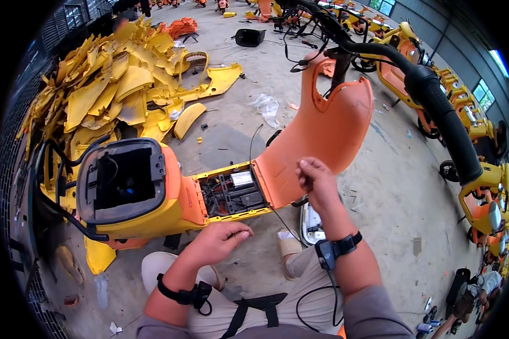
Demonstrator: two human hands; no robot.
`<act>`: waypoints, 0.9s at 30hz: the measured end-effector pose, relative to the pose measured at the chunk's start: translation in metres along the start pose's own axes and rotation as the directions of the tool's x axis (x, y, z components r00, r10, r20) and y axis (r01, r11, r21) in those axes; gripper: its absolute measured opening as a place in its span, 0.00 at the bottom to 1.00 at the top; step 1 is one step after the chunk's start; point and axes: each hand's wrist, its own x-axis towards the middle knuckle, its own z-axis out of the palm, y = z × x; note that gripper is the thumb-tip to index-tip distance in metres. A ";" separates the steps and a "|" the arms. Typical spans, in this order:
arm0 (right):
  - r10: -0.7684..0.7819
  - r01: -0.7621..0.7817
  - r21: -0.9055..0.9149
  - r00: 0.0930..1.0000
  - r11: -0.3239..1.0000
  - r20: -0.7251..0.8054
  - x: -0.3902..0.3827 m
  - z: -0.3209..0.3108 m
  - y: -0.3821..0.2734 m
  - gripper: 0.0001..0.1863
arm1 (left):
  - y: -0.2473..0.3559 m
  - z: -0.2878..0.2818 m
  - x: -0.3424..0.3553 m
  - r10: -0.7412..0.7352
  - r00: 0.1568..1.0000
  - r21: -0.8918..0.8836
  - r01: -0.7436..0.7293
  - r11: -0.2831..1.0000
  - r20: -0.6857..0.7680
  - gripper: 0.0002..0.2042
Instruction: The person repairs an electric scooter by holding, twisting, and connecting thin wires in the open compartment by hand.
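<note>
A partly stripped electric scooter with orange and yellow body panels stands across in front of me. Its open footboard bay [232,192] shows wiring, black parts and a silver box [242,179]. My left hand [218,243] is closed, thumb and fingers pressed together, just below the bay's near yellow edge. Over the lower part of the orange front panel [322,127], my right hand [315,178] is closed in a pinch. Whatever either hand holds, if anything, is too small or hidden to name. A thin black cable [277,216] runs down from the bay between my hands.
The scooter's open seat box [124,181] is at left, its black handlebar grip [455,133] at right. A heap of yellow panels [113,85] lies behind. Rows of scooters [483,195] line the right side. A person's arm [464,308] shows at lower right.
</note>
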 end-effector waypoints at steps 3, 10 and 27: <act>-0.053 0.065 0.089 0.990 0.994 -0.131 0.023 -0.008 0.000 0.06 | -0.008 -0.003 -0.009 0.044 0.994 0.207 -0.023 0.978 -0.098 0.08; -0.137 0.199 0.154 0.931 0.968 -0.339 0.043 -0.015 0.000 0.07 | -0.014 -0.013 -0.027 -0.066 0.982 0.295 0.117 0.948 -0.177 0.09; -0.523 0.505 -0.137 0.829 0.852 -0.199 0.020 0.043 -0.012 0.10 | -0.012 0.012 -0.016 -0.129 0.990 0.468 0.091 0.879 0.049 0.11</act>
